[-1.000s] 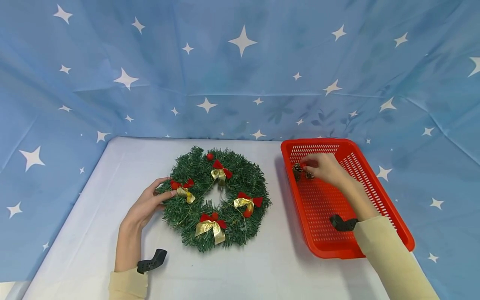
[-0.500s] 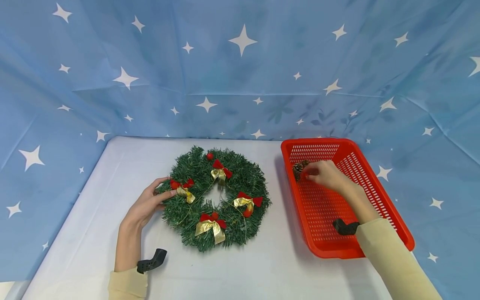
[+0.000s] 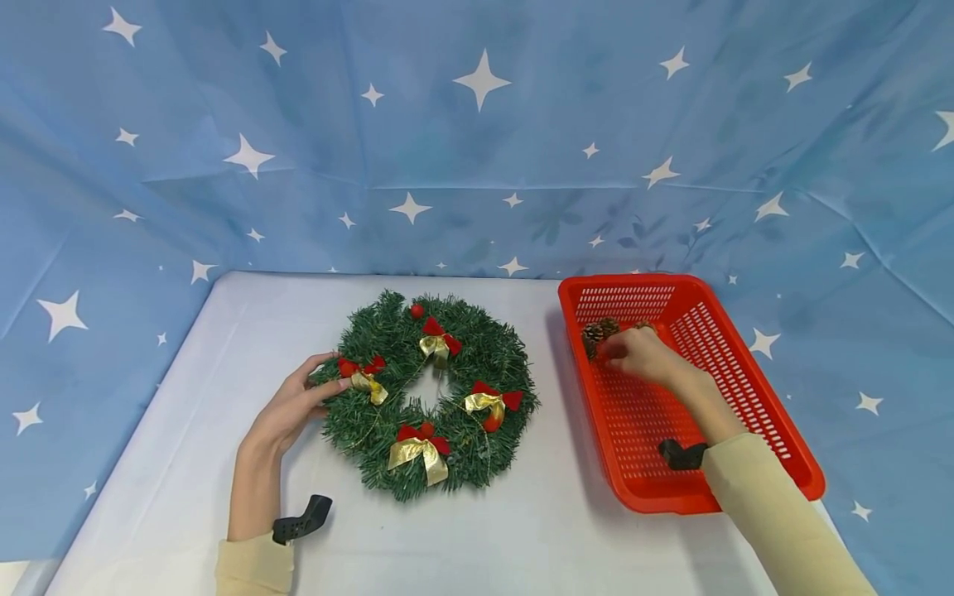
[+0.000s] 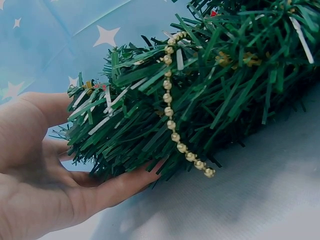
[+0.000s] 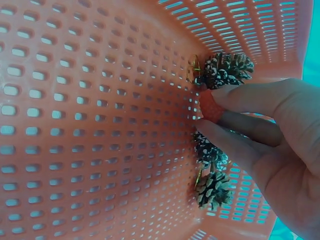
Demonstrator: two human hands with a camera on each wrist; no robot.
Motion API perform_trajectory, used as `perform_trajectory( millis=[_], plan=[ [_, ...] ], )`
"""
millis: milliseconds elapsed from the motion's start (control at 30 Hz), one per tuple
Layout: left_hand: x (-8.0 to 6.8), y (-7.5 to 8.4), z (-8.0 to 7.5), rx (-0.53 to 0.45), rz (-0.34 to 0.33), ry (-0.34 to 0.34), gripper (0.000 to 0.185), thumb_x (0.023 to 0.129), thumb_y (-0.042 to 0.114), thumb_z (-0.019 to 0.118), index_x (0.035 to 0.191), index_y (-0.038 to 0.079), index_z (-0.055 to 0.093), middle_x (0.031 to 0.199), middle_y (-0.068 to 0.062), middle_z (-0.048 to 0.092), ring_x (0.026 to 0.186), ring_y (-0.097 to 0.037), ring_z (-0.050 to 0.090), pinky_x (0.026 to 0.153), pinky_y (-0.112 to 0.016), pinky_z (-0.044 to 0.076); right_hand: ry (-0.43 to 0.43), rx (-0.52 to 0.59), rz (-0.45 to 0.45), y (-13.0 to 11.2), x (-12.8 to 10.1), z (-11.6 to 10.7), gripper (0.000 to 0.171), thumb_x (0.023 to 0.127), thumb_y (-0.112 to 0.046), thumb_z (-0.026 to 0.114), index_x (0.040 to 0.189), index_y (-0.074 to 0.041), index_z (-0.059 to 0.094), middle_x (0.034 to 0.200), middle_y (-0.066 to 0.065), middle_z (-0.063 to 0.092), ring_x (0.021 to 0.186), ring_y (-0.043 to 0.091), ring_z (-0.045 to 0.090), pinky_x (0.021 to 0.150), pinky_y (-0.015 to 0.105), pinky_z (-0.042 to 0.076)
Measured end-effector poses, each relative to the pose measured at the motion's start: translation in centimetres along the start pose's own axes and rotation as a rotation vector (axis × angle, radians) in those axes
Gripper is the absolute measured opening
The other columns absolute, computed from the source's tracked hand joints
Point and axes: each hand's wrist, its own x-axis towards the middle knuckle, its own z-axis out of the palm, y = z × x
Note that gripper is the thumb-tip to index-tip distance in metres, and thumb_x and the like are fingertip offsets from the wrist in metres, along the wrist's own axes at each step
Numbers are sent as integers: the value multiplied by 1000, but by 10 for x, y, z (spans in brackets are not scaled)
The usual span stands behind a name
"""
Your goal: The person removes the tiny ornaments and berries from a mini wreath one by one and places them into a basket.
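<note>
My left hand (image 3: pixel 286 410) grips the left side of a green Christmas wreath (image 3: pixel 373 331), its thumb by a red and gold bow (image 3: pixel 367 383). In the left wrist view, fingers and thumb lie round the green tinsel, and a gold bead string (image 4: pixel 170 111) hangs over it. My right hand (image 3: pixel 647 358) is down inside the red basket (image 3: pixel 775 439). In the right wrist view, its thumb and fingers pinch a small red ball (image 5: pixel 211 107), partly hidden by them. Pinecones lie on both sides of it, among them a snow-tipped pinecone (image 5: pixel 227 70) and a brown pinecone (image 5: pixel 214 191).
The white table (image 3: pixel 373 546) stands before a blue curtain (image 3: pixel 313 99) with white stars. More bows, such as a gold bow (image 3: pixel 419 451), and a red ball (image 3: pixel 416 311) decorate the wreath. A dark wrist camera (image 3: pixel 301 519) sits on the left wrist.
My right hand has moved slightly toward the near side within the basket, and more pinecones show behind it. The left hand and wreath have stayed still.
</note>
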Motion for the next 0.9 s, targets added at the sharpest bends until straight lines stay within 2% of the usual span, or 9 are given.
perform_trajectory(
  millis=[233, 667, 800, 900],
  plan=[
    [0, 1, 0, -3, -4, -2, 77, 103, 29, 66, 164, 11, 22, 161, -28, 18, 134, -37, 43, 87, -35, 49, -18, -9, -27, 2, 1, 6, 14, 92, -1, 70, 104, -3, 78, 97, 10, 76, 80, 20, 64, 75, 42, 56],
    [1, -1, -1, -11, -1, -5, 77, 103, 29, 66, 164, 12, 22, 165, -28, 10, 140, -38, 38, 86, -35, 49, 1, -11, -33, -2, -1, 8, 16, 92, 2, 70, 105, -3, 79, 101, 13, 77, 83, 22, 64, 76, 43, 57],
    [1, -1, -1, -7, 1, -6, 77, 103, 29, 66, 164, 10, 23, 164, -28, 12, 138, -37, 39, 86, -35, 49, 7, -21, -47, -2, -2, 8, 16, 92, 2, 70, 104, -4, 79, 100, 12, 77, 85, 22, 66, 78, 45, 57],
    [1, -2, -1, -3, 0, -3, 76, 102, 30, 67, 163, 10, 25, 164, -27, 14, 135, -35, 41, 85, -35, 50, 13, -33, -50, -2, -2, 5, 16, 92, 1, 70, 102, -6, 79, 98, 10, 77, 81, 20, 64, 75, 42, 56]
  ],
)
